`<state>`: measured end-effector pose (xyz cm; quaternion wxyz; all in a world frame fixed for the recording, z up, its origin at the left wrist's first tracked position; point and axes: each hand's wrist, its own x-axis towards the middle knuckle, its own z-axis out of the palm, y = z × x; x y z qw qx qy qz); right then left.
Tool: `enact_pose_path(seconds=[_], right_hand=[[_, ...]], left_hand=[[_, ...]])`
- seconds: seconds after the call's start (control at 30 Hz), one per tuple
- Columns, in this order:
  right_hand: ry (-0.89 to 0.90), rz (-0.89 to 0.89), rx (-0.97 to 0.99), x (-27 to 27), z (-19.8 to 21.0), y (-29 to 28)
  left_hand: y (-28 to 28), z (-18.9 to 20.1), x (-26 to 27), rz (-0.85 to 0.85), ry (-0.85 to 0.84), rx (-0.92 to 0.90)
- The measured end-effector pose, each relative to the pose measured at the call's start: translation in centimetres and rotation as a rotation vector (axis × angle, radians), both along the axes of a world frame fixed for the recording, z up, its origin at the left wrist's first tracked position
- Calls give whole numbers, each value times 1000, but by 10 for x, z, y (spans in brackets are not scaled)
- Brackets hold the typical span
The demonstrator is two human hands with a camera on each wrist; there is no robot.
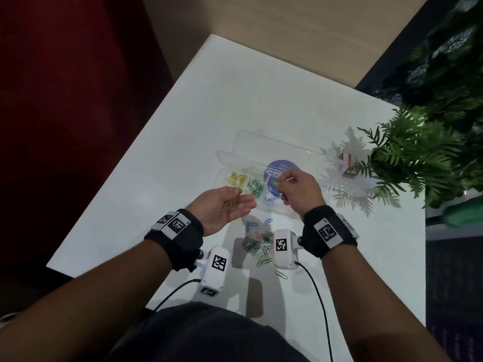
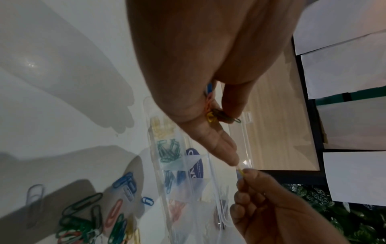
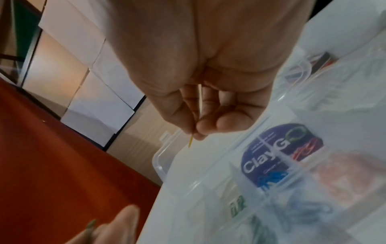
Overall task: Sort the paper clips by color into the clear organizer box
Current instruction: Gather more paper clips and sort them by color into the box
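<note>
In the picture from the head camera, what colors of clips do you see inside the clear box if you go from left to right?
Inside the clear organizer box, going left to right: yellow clips → green clips → blue clips. Further right, the right hand covers the next compartment in this view, so its color cannot be told here.

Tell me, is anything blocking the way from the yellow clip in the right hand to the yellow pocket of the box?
Nothing visible does. The right hand pinches a yellow clip over the open organizer box. The yellow compartment lies uncovered, the left hand nearer.
</note>
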<state>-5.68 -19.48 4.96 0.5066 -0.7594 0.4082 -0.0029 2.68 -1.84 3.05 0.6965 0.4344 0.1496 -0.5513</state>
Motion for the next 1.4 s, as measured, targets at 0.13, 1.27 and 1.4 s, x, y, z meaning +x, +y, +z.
enact_pose_path(seconds=[0.13,1.27,1.4], right_hand=[[71,-69,-104,-16,-5,-25],[101,350,-277,35,4,17],[139,365,-280,69,-6,27]], left_hand=[[-4,-2,4,-14,58,-24],[-1,-13,15,28,62,6],[7,-13,20,37,21,32]])
